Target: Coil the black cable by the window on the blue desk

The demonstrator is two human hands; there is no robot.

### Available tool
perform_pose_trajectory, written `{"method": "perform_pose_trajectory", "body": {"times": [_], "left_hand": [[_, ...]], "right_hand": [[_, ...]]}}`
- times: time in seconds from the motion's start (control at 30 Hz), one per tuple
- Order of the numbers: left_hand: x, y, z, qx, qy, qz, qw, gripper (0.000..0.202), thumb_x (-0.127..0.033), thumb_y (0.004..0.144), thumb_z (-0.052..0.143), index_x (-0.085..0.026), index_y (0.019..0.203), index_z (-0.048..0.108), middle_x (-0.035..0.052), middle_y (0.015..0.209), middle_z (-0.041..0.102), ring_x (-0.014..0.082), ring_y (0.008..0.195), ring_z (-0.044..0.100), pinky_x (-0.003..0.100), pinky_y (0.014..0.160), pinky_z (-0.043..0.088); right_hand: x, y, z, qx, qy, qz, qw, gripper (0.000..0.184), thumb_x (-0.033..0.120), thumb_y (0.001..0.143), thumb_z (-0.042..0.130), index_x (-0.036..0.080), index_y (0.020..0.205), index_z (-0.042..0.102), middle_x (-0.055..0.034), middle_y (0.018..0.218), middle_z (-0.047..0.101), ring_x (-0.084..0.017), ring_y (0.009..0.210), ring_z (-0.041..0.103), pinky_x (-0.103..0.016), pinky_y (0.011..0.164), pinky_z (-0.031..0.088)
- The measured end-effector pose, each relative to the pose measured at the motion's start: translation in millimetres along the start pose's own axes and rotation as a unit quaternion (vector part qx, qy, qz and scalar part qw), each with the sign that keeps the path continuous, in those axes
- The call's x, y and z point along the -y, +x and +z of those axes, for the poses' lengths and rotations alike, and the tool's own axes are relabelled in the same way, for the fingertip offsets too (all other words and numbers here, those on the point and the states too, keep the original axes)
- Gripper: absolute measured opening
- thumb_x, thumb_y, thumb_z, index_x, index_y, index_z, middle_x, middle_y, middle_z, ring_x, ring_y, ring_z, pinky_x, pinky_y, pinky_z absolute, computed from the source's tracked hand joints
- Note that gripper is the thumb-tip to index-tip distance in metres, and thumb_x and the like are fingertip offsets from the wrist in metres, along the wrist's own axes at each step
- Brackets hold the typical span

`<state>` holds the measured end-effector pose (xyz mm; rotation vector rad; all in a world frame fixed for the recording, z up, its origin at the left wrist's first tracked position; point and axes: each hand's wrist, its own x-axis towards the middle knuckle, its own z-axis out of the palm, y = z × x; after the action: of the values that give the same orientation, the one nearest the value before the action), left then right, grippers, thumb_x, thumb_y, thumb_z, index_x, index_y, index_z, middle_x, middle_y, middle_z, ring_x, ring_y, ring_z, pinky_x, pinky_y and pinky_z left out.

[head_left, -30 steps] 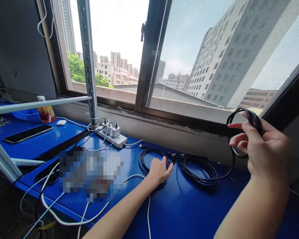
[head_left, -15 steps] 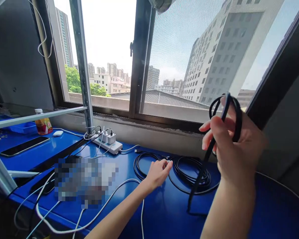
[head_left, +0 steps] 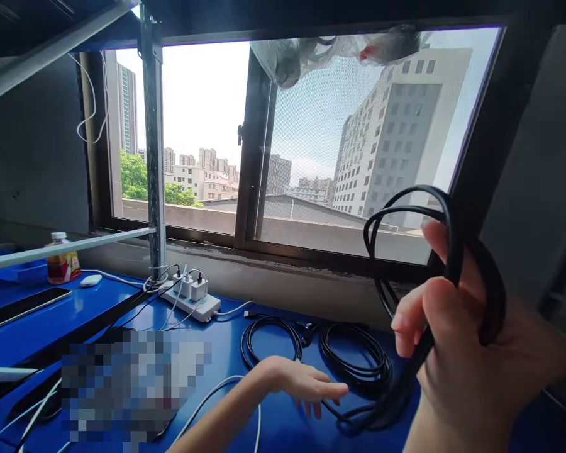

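Observation:
My right hand [head_left: 471,365] is raised at the right, its fingers wrapped round a black cable [head_left: 455,251]. Loops of that cable stand up above the fingers, and a thicker part bends behind them. Lower down, the cable drops toward the blue tabletop [head_left: 226,352], where its run is blurred. My left hand [head_left: 306,382] hovers low over the table, palm down, with fingers stretched and apart. A stretch of cable passes close by its fingertips; whether they touch is unclear. Behind it lie two coiled black cables, a left coil [head_left: 244,343] and a right coil [head_left: 358,377].
A white power strip [head_left: 188,301] with plugged chargers lies near the wall. Metal shelf posts [head_left: 154,157] rise at the left. A bottle [head_left: 62,261], a phone [head_left: 26,308] and a white case [head_left: 91,280] lie further left. Plastic bags [head_left: 306,60] hang before the window.
The view has tilted up. My right hand appears closer and lower, with larger cable loops showing. My left hand has dropped lower, and its fingers have stretched out.

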<state>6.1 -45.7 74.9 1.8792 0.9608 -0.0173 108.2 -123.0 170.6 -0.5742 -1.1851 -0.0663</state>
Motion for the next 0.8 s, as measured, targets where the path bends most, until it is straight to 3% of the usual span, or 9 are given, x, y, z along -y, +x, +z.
{"method": "perform_pose_trajectory", "body": {"times": [0.13,0.23,0.33,0.53,0.63,0.73,0.8], "left_hand": [[-20.7,-9.5,-11.7,-0.078,-0.075,0.128,0.986,0.055,-0.057,0.088,0.022,-0.019,0.088,0.062,0.0037,0.079,0.058,0.0145,0.068,0.055,0.027,0.065,0.042],[-41.1,-20.5,-28.4,-0.142,-0.155,0.261,0.942,0.074,-0.063,0.086,0.01,-0.014,0.093,0.065,0.0075,0.087,0.063,0.0154,0.075,0.057,0.028,0.073,0.041],[-60.5,-32.1,-39.5,-0.188,-0.236,0.324,0.897,0.073,-0.063,0.086,0.012,-0.013,0.097,0.065,0.0068,0.084,0.065,0.016,0.079,0.059,0.028,0.077,0.041],[-70.5,-46.8,-42.3,-0.32,-0.298,0.36,0.824,0.062,-0.065,0.08,0.038,-0.012,0.09,0.067,0.0053,0.076,0.065,0.0168,0.077,0.059,0.029,0.082,0.042],[-62.3,-40.1,-47.5,-0.312,-0.308,0.36,0.823,0.059,-0.065,0.077,0.044,-0.011,0.082,0.068,0.005,0.071,0.064,0.0156,0.074,0.059,0.027,0.079,0.043],[-54.8,-26.3,-56.0,-0.311,-0.334,0.326,0.828,0.062,-0.066,0.077,0.044,-0.01,0.084,0.068,0.0063,0.074,0.064,0.016,0.075,0.059,0.027,0.076,0.043],[-52.4,-19.5,-60.8,-0.317,-0.336,0.312,0.83,0.063,-0.066,0.079,0.04,-0.009,0.088,0.067,0.007,0.076,0.064,0.0161,0.076,0.059,0.026,0.074,0.043]], "right_hand": [[-3.9,0.2,0.8,-0.029,-0.027,0.02,0.999,0.024,0.038,0.072,0.07,0.024,0.091,0.069,0.0056,0.042,0.048,-0.009,0.031,0.038,-0.025,0.033,0.03],[-11.5,2.9,4.8,-0.008,-0.066,0.044,0.997,0.03,0.041,0.072,0.068,0.023,0.096,0.07,0.0068,0.042,0.046,-0.006,0.031,0.036,-0.021,0.033,0.03],[-19.0,5.9,9.0,0.046,-0.139,0.049,0.988,0.029,0.043,0.071,0.065,0.021,0.088,0.073,0.0062,0.04,0.046,-0.006,0.033,0.038,-0.019,0.036,0.034],[-20.4,9.2,11.4,0.199,-0.182,0.055,0.961,0.03,0.044,0.072,0.06,0.02,0.083,0.074,0.0039,0.038,0.048,-0.008,0.034,0.044,-0.017,0.033,0.034],[-21.2,8.8,11.0,0.242,-0.22,0.065,0.943,0.035,0.046,0.069,0.062,0.02,0.089,0.074,0.0032,0.042,0.051,-0.01,0.036,0.048,-0.018,0.033,0.037],[-27.6,6.7,10.0,0.3,-0.253,0.06,0.918,0.051,0.043,0.062,0.066,0.024,0.109,0.067,0.0034,0.052,0.06,-0.011,0.036,0.05,-0.02,0.034,0.04],[-31.6,5.6,9.2,0.283,-0.276,0.053,0.917,0.053,0.039,0.061,0.066,0.026,0.112,0.065,0.0036,0.053,0.062,-0.011,0.033,0.049,-0.02,0.031,0.039]]}}
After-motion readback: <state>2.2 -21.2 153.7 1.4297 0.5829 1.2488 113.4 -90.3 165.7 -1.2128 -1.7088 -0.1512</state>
